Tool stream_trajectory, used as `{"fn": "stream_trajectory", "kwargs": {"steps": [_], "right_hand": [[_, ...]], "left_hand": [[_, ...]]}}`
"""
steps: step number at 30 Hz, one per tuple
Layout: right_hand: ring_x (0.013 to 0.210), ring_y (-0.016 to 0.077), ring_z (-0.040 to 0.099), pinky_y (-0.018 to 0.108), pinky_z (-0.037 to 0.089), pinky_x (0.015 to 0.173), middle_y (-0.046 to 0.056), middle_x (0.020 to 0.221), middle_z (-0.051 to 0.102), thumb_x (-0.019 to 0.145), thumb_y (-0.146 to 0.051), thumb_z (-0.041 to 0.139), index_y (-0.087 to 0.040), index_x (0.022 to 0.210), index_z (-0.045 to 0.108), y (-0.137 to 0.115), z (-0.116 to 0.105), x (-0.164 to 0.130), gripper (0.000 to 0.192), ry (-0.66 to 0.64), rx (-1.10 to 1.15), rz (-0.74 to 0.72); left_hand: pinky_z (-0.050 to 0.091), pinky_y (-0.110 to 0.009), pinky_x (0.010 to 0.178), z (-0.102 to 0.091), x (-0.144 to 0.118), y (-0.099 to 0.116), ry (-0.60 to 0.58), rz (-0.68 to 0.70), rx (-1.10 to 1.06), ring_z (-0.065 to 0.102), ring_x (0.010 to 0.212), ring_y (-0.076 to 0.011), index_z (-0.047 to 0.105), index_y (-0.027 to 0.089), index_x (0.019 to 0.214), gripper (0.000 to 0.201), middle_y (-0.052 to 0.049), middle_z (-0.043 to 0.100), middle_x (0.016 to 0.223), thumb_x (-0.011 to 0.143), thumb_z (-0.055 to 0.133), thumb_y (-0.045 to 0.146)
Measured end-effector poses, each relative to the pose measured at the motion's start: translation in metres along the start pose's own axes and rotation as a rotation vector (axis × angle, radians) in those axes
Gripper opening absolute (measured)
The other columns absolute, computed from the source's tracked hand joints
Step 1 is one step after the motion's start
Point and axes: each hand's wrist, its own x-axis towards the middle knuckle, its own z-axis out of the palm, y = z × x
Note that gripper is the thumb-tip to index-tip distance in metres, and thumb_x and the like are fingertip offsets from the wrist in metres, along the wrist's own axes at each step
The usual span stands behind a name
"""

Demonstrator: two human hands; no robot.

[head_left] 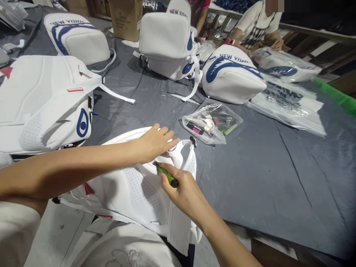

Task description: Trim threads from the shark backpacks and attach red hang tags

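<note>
A white backpack (111, 185) lies at the table's near edge with its padded back panel and straps facing up. My left hand (158, 142) reaches across it, fingers bent over the bundled white strap (175, 157) near the bag's far edge. In my right hand (183, 187) is a slim green tool with a black end (169, 177), gripped between thumb and fingers. Its tip points at the bag just below my left hand. What the tip touches is hidden, so its exact kind does not show.
A clear plastic bag (211, 122) with small items lies beyond my hands. More white backpacks stand about, one at left (41, 96), one at right (232, 79). Plastic wrapping (289, 104) and a cardboard box (125, 18) lie farther back. A person (257, 26) works across the table.
</note>
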Motion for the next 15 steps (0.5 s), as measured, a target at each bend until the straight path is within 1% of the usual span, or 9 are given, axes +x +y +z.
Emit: {"fn": "stream_trajectory", "kwargs": {"steps": [4, 9, 12, 15], "right_hand": [[0.056, 0.0125, 0.054, 0.024, 0.038, 0.056, 0.001, 0.069, 0.066, 0.09, -0.025, 0.046, -0.017, 0.11, 0.069, -0.0016, -0.0017, -0.0009, 0.031, -0.029, -0.029, 0.029], [0.055, 0.0125, 0.054, 0.024, 0.036, 0.056, 0.002, 0.074, 0.069, 0.09, -0.024, 0.046, -0.018, 0.111, 0.068, -0.0044, -0.0009, -0.0018, 0.031, -0.036, -0.085, 0.027], [0.052, 0.0126, 0.052, 0.024, 0.034, 0.055, 0.002, 0.07, 0.068, 0.089, -0.024, 0.047, -0.018, 0.111, 0.068, -0.0063, -0.0002, -0.0017, 0.031, -0.044, -0.161, 0.044], [0.054, 0.0128, 0.053, 0.024, 0.036, 0.056, 0.003, 0.076, 0.069, 0.089, -0.024, 0.047, -0.018, 0.115, 0.068, -0.006, 0.0007, -0.0023, 0.034, -0.043, -0.15, 0.03]], "left_hand": [[0.039, -0.044, 0.091, 0.002, 0.0006, -0.0001, 0.0, 0.0, 0.004, 0.051, 0.114, -0.0317, 0.034, 0.017, 0.145, 0.074, -0.016, 0.046, 0.145, 0.077, 0.062, 0.017], [0.037, -0.044, 0.092, 0.0031, 0.001, -0.0005, -0.007, -0.005, -0.022, 0.049, 0.116, -0.0316, 0.034, 0.019, 0.145, 0.075, -0.016, 0.044, 0.147, 0.077, 0.063, 0.018], [0.037, -0.043, 0.092, 0.0027, 0.0011, -0.0006, -0.002, -0.007, -0.04, 0.049, 0.117, -0.0315, 0.034, 0.02, 0.145, 0.072, -0.016, 0.044, 0.148, 0.079, 0.061, 0.019], [0.038, -0.043, 0.091, 0.0027, 0.0012, -0.0004, -0.002, -0.01, -0.039, 0.05, 0.117, -0.0315, 0.032, 0.021, 0.147, 0.071, -0.015, 0.043, 0.149, 0.081, 0.059, 0.019]]}}
